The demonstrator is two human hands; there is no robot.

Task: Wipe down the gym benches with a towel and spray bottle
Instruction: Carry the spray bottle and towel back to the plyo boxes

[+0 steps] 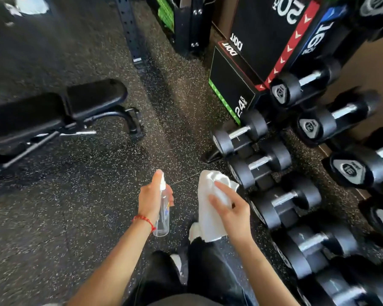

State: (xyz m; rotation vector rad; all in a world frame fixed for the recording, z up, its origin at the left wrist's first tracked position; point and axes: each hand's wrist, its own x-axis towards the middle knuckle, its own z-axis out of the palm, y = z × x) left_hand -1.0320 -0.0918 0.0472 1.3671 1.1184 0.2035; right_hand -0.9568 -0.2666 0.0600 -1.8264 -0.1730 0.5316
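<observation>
Spray bottle (163, 214): clear plastic, white nozzle on top, upright in your left hand (151, 198). Your fingers wrap round its upper body, index finger lying up along the nozzle; the base hangs free below your wrist. A small coloured label shows through your fingers, too blurred to read. A red bracelet (144, 220) circles that wrist.

Towel (210, 206): white, draped over your right hand (232, 212), just beside the bottle but apart from it. Your thumb and one fingertip lie on top of the cloth and pinch it; the other fingers are hidden beneath, so their lie cannot be told. The lower edge hangs over your dark trouser leg.

Bench (53, 111): black padded, two cushions on a black metal frame, well to your left and cut off by the picture's edge. Neither hand touches it.

Floor (86, 206): dark rubber with pale speckles.

Dumbbells (276, 204): black heads, steel handles, racked in rows at your right; one end cap reads "16", the others are too blurred.

Plyo boxes (263, 40): black, stacked beyond the rack, marked "DOIT", "24 inch", "20" and "16", with red, green and blue edging.

Rack upright (128, 27): black, perforated, top cut off.
</observation>
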